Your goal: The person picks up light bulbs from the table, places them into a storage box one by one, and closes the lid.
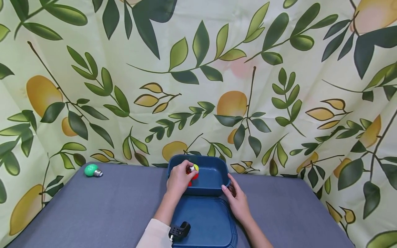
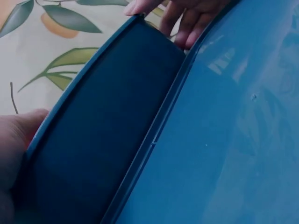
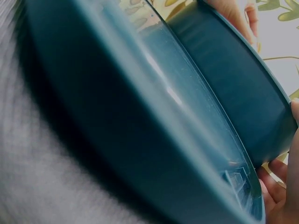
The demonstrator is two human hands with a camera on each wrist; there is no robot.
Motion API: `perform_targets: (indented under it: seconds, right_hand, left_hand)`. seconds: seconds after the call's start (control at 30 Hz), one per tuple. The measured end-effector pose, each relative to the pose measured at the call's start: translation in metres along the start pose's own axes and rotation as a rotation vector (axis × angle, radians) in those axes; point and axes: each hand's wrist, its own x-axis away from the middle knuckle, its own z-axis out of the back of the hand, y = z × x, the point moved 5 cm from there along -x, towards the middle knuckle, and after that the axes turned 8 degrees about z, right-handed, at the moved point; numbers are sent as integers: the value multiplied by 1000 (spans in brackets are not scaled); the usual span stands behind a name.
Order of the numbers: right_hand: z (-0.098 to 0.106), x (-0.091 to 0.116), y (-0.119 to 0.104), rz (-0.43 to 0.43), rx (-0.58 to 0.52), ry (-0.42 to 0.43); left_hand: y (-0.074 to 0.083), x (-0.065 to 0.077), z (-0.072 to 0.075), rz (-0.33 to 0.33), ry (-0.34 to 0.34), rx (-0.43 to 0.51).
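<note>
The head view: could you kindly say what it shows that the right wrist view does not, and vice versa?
Only the head view shows the green bulb, the silver-tipped piece in the left hand, and something red beside it.

Only the right wrist view shows an angular detail near the corner of the front tray.

Both share that hand, the right hand, blue bin, front tray, grey surface and leafy cloth.

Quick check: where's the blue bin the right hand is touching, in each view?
Head: blue bin, lower centre, beyond the blue tray.
Left wrist: blue bin, dark wall slanting from lower left to upper centre.
Right wrist: blue bin, dark wall at upper right.
Shared landmark: right hand at its corner.
</note>
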Motion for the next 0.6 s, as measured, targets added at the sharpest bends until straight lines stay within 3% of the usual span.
perform_targets:
  seconds: [0.23, 0.6]
  right_hand:
    - [-1, -1, 1, 0, 7, -4]
    - [0, 0, 0, 3, 6, -4]
  left_hand:
    - [-3, -1, -1, 45, -58, -9]
    - [-3, -5, -3, 57, -79, -49]
